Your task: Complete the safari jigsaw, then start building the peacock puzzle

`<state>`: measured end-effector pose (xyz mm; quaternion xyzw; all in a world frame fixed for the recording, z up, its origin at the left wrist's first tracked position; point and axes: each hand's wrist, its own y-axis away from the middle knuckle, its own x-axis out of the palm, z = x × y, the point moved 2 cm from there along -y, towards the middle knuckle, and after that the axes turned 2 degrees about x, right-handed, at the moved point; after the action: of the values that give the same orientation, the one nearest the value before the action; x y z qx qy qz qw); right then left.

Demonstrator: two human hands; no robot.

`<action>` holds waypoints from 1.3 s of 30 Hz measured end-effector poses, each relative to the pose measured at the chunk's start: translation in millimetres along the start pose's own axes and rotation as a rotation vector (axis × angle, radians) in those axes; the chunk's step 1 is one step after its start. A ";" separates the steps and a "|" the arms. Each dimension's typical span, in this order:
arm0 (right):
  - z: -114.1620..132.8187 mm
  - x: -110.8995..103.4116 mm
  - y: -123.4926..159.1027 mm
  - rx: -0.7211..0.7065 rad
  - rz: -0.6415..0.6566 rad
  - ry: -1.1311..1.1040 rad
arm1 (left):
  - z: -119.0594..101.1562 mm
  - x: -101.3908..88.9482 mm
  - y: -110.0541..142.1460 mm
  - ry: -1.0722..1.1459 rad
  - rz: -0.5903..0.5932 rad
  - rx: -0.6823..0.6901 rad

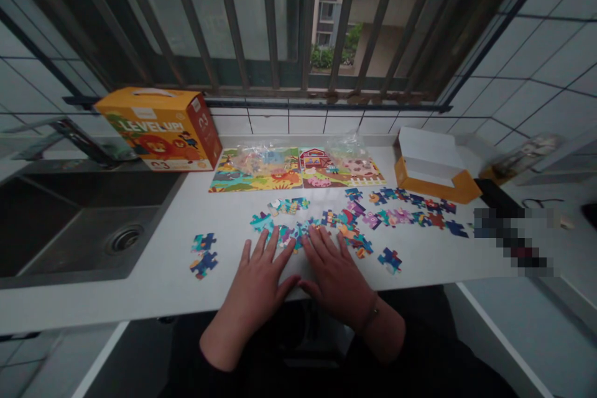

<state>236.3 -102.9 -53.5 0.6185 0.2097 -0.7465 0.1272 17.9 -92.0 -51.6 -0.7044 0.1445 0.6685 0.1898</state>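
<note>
Both of my hands lie palm down at the front of the white counter, side by side, with thumbs nearly meeting. My left hand (261, 277) has its fingers spread, their tips by the teal puzzle pieces (262, 222). My right hand (336, 273) is flat too, its fingertips at the edge of a cluster of colourful jigsaw pieces (347, 230); a bracelet circles that wrist. Neither hand grips anything; whether pieces lie under the fingers is hidden. Two joined pieces (204, 255) lie apart on the left, and a single blue piece (390, 260) on the right.
An orange puzzle box (161, 130) stands at the back left beside the sink (88, 249). Two picture sheets (256, 185) carrying clear plastic bags (347, 148) lie along the back. An opened white-and-orange box (433, 165) is at the back right, beyond more pieces (436, 219).
</note>
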 end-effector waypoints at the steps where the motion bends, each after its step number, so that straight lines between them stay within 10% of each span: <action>1: 5.9 0.8 -9.1 0.009 0.019 -0.028 | 1.4 0.3 7.6 -0.002 -0.004 0.002; 8: 26.5 4.5 -32.9 0.023 0.090 -0.117 | 23.4 -2.8 37.3 0.003 0.002 -0.102; 17: 23.4 5.2 3.3 0.019 0.099 -0.071 | 45.9 -6.5 12.7 -0.035 -0.011 -0.262; 30: 1.7 2.5 20.2 0.192 0.025 0.020 | 25.5 -4.5 59.5 -0.039 -0.003 -0.147; 39: 32.8 8.5 2.8 -0.030 0.137 -0.111 | 20.3 -1.3 78.6 -0.033 0.019 -0.160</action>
<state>207.3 -120.2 -57.4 0.5871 0.1708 -0.7660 0.1984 -36.1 -152.4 -56.9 -0.7049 0.0940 0.6911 0.1290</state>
